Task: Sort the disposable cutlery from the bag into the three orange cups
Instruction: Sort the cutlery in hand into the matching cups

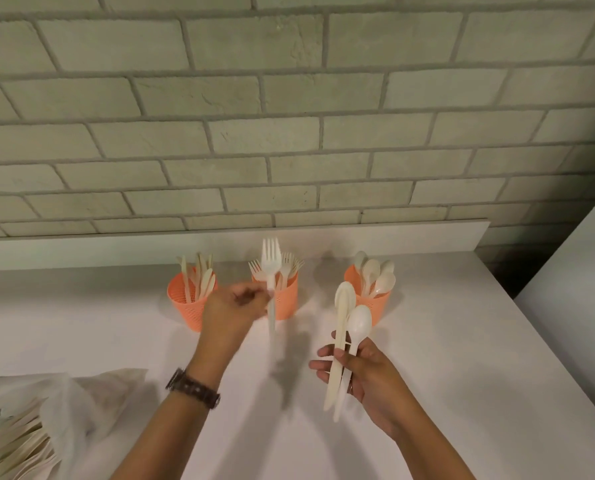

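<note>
Fork [270, 268]: white plastic, tines up, pinched by the left hand [232, 308] in front of the middle cup [287, 303].
Right hand [362, 372]: grips a pale cutlery bundle [353, 327], spoons showing.
Cups: left cup [185, 306] holds knives, middle cup forks, right cup [381, 306] spoons.
Bag [64, 403]: lying on the counter [445, 341], cutlery inside.

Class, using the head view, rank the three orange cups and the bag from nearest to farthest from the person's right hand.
1. Spoon cup, just beyond the right hand.
2. Fork cup, centre of the row.
3. Knife cup, left end.
4. Bag, near left corner of the table.
</note>
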